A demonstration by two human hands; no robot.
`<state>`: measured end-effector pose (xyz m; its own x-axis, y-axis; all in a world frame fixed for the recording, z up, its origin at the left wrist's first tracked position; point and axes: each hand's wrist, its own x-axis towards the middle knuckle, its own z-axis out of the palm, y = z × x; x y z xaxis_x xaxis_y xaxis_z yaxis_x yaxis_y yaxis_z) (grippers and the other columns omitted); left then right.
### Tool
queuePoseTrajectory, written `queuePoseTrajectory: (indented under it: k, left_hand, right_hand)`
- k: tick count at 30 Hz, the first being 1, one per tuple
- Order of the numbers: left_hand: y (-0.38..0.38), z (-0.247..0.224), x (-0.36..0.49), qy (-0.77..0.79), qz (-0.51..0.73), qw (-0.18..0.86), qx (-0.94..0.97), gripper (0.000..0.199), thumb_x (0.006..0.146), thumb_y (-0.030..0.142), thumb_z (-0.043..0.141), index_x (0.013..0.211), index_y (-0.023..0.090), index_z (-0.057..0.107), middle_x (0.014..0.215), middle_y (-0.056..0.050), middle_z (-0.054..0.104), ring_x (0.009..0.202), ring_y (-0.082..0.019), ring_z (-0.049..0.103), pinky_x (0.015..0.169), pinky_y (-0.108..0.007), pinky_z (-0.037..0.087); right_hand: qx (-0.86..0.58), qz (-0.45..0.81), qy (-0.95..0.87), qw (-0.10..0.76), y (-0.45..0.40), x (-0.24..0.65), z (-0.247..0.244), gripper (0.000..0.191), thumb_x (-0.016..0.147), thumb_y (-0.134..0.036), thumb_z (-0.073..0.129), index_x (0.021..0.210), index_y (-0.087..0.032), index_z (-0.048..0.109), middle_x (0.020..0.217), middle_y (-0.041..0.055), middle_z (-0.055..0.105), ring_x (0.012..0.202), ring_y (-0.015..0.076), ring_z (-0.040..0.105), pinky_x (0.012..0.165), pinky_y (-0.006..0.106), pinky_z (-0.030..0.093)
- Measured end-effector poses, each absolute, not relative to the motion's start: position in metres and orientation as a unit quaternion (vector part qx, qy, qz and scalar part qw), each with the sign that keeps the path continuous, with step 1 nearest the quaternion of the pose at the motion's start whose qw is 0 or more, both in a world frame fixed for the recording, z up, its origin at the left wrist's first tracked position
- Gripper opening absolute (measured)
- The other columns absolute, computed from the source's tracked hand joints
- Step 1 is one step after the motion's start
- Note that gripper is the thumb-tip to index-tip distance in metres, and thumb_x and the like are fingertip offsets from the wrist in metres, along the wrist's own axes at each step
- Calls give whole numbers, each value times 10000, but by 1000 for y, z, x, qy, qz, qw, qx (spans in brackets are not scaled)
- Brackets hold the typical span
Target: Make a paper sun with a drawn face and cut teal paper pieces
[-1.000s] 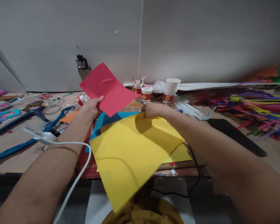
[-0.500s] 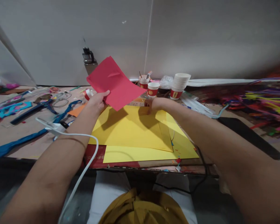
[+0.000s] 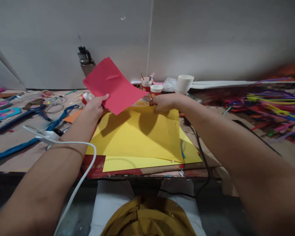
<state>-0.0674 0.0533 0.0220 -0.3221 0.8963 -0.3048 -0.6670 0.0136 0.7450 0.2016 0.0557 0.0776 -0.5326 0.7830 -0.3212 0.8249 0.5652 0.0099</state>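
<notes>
My left hand (image 3: 96, 106) grips red paper (image 3: 113, 83) by its lower left edge, thumb on top, holding it tilted above the table. My right hand (image 3: 163, 103) is closed on the far edge of a yellow paper sheet (image 3: 135, 134), its right part raised a little. Under it lies a lighter yellow sheet (image 3: 125, 163), showing along the near and right sides. The fingertips of my right hand are partly hidden. A corner of orange paper (image 3: 72, 116) shows beside my left wrist.
Behind my hands stand a paper cup (image 3: 156, 89), a cup with tools (image 3: 146, 84) and a cup stack (image 3: 184, 83). Colourful pipe cleaners (image 3: 277, 111) lie at right. A white cable (image 3: 93, 157) crosses my left forearm. Blue scissors (image 3: 5, 115) lie at far left.
My right hand has come up and lifted the far right part of the upper yellow sheet. My left hand still holds the red paper. The whole view has shifted slightly.
</notes>
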Motion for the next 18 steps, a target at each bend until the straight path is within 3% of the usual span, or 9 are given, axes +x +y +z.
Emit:
queuePoseTrajectory:
  k: [6,10,14,18]
  left_hand:
    - [49,22,-63,422,687,564,179,254,813,-36,543,963,141,645,745,-34,699,721,-140,669,733,-286,571]
    - [48,23,-62,428,685,563,174,302,824,-42,506,1016,148,642,684,-15,682,611,-134,662,722,-296,591]
    - [49,22,-63,418,690,562,182,344,820,-54,494,1075,130,634,688,-27,688,622,-137,677,760,-306,593]
    - [50,20,-65,414,685,571,182,326,825,-37,509,1078,127,634,712,-52,704,654,-150,695,751,-299,597]
  right_hand:
    - [442,-106,866,209,58,216,61,505,697,-263,719,1195,-194,666,1041,71,712,870,239,638,725,299,424]
    - [431,-79,877,195,56,212,45,615,696,-290,724,1297,-278,591,1248,46,640,1020,256,609,776,292,429]
    - [445,-63,873,191,55,208,44,652,657,-290,750,1281,-202,587,1201,97,653,994,271,617,746,301,437]
    - [454,-78,866,197,52,206,49,683,614,-284,779,1257,-174,576,1140,82,677,937,239,632,682,273,436]
